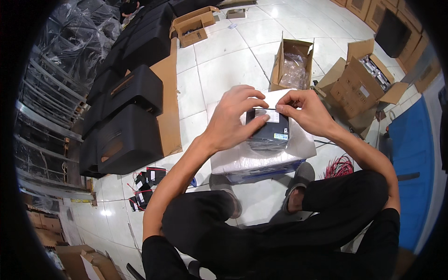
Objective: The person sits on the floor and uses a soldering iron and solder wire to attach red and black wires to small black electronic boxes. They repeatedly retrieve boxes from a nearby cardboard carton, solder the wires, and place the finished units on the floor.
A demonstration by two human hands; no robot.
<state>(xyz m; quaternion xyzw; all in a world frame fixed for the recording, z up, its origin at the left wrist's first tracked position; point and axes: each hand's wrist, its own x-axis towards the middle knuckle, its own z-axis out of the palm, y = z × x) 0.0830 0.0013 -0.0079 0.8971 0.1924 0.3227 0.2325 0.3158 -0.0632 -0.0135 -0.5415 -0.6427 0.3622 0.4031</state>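
Note:
A black, box-shaped battery [269, 129] with a white label [271, 115] and a small coloured sticker [280, 136] rests on a stand padded with white foam sheet [233, 156], between my knees. My left hand [235, 114] lies over its left side, fingers spread and the thumb on the white label. On the far right corner, my right hand [303, 109] is bent in a pinch beside the label. Whatever lies between those fingertips is too small to make out. Clear plastic film seems to cover the battery's near side.
Several black batteries with red wires [148, 184] lie on the floor at left, near large black casings [133, 135]. Red wires [339, 167] lie coiled by my right knee. Beyond the stand are open cartons, one with clear plastic [294, 70]. A blue panel [413, 163] stands at right.

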